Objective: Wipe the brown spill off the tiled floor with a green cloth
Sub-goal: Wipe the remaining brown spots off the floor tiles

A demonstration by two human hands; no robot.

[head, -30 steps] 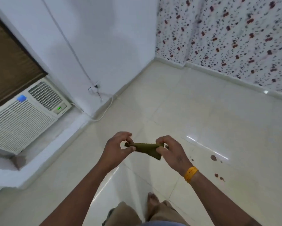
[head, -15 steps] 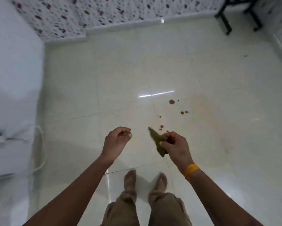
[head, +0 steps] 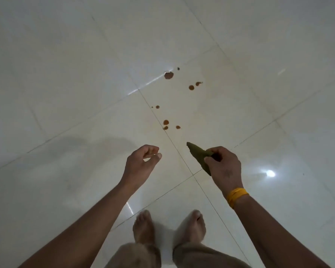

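Head view: right hand [head: 223, 167] grips green cloth [head: 198, 155], tip pointing up-left toward brown spill [head: 168, 75]; left hand [head: 141, 163] loosely curled, empty.

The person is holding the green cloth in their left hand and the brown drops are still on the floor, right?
Not quite. The head view shows the green cloth held in the right hand, the one with the yellow wristband. The left hand holds nothing. The brown drops are indeed still on the tiled floor.
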